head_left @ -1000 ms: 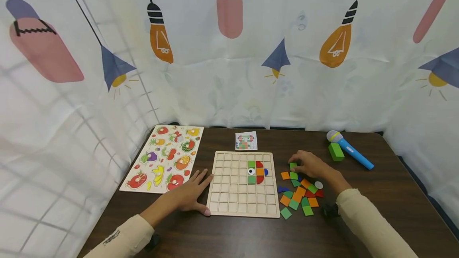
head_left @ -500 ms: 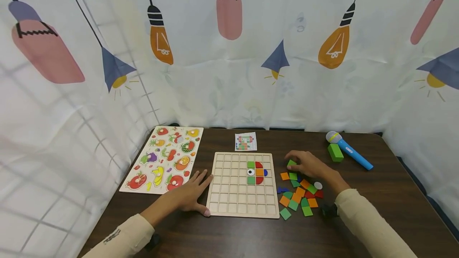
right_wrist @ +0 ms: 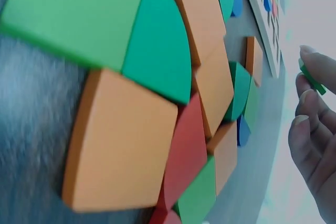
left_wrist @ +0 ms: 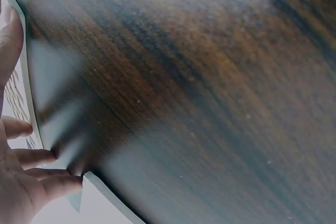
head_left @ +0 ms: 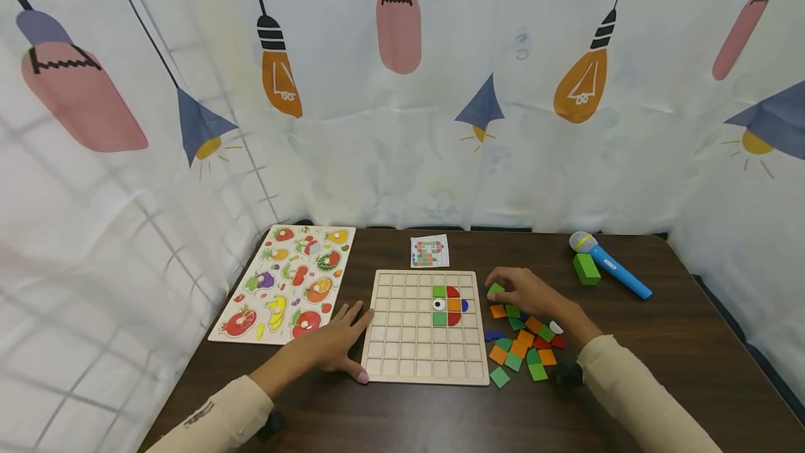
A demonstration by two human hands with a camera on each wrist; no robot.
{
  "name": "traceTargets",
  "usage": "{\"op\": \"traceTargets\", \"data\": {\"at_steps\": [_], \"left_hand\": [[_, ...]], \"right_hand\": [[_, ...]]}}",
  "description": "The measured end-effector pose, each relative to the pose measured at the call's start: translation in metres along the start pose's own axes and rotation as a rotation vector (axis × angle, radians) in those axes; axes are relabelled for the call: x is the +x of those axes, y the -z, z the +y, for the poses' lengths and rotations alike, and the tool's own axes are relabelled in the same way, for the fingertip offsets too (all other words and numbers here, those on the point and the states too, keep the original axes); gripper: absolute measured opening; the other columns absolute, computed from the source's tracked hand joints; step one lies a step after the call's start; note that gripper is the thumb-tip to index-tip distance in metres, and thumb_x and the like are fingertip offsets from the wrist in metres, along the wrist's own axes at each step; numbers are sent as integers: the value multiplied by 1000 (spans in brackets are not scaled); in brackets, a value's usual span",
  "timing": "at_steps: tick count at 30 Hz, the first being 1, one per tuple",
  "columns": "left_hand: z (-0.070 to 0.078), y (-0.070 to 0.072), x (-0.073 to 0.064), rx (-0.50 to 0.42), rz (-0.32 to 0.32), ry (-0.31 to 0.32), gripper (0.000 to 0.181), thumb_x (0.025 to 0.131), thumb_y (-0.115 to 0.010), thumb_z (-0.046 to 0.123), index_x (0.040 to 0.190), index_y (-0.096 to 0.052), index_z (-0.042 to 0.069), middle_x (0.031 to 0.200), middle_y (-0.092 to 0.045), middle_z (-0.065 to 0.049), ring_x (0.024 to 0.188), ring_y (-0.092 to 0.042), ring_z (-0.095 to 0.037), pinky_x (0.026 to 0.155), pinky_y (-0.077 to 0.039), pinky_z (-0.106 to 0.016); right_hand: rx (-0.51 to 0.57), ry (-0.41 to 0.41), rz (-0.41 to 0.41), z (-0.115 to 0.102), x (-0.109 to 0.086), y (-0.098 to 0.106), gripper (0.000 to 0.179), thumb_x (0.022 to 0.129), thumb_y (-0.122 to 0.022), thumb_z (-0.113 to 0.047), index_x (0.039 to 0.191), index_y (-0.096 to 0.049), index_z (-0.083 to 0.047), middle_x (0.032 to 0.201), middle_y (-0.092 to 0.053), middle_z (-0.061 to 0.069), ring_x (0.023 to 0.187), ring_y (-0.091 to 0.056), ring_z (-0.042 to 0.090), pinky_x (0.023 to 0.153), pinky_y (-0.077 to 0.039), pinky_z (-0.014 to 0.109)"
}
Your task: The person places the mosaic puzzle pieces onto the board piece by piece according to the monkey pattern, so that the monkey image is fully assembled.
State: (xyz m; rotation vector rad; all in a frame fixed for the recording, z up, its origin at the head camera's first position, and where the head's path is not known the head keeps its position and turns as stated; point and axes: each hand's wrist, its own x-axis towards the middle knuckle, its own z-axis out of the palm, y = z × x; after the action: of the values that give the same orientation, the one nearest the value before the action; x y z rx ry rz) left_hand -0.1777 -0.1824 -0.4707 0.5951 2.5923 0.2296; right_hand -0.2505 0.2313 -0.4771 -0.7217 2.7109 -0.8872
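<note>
My left hand (head_left: 336, 344) lies with fingers spread against the left edge of a wooden grid board (head_left: 399, 351); fingertips and thumb touch it. In the left wrist view the fingers (left_wrist: 63, 184) meet the board's edge. On the board's upper right, green, red, orange and blue tiles surround a round eye tile (head_left: 439, 305). My right hand (head_left: 528, 293) pinches a small green tile (head_left: 495, 289) between thumb and finger, just above the table right of the board. The same tile (right_wrist: 313, 80) shows edge-on in the right wrist view.
Loose orange tiles (head_left: 498, 355) lie with green, red and blue ones right of the board. A pattern card (head_left: 430, 252) sits behind it. A fruit puzzle board (head_left: 286, 285) is at left. A green block (head_left: 586, 269) and a blue microphone (head_left: 619, 275) lie back right.
My right hand has lifted the green tile from the upper end of the pile and carried it left toward the board. The left hand stays at the board's edge.
</note>
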Motion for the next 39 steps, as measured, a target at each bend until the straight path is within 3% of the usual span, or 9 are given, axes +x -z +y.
{"op": "traceTargets", "data": {"at_steps": [8, 21, 31, 39], "left_hand": [[1, 1, 1, 5, -6, 7, 122, 67, -81, 66, 160, -23, 12, 165, -18, -24, 151, -17, -50, 113, -34, -63], [1, 3, -1, -14, -21, -19, 119, 70, -80, 66, 160, -24, 12, 165, -17, -26, 150, -16, -53, 112, -35, -64], [-2, 4, -1, -21, -33, -36, 119, 71, -79, 67, 160, -22, 11, 166, -14, -25, 150, -14, -53, 111, -35, -65], [0, 5, -4, -32, -32, -32, 117, 73, -79, 65, 160, -23, 11, 166, -13, -25, 151, -13, -52, 112, -34, -64]], "right_hand": [[42, -26, 10, -8, 6, -11, 26, 92, -74, -32, 111, -71, -14, 84, -58, -5, 76, -51, 12, 67, -44, 25], [115, 35, 8, -23, 12, -20, 31, 95, -71, -24, 120, -69, -5, 89, -59, 0, 70, -51, 12, 59, -44, 23], [187, 76, 0, -34, 18, -28, 38, 99, -65, -22, 131, -63, -1, 99, -67, 8, 56, -56, 12, 49, -49, 28], [210, 75, 24, -46, 30, -37, 32, 94, -72, -22, 123, -69, -7, 98, -67, 4, 65, -56, 11, 57, -49, 24]]}}
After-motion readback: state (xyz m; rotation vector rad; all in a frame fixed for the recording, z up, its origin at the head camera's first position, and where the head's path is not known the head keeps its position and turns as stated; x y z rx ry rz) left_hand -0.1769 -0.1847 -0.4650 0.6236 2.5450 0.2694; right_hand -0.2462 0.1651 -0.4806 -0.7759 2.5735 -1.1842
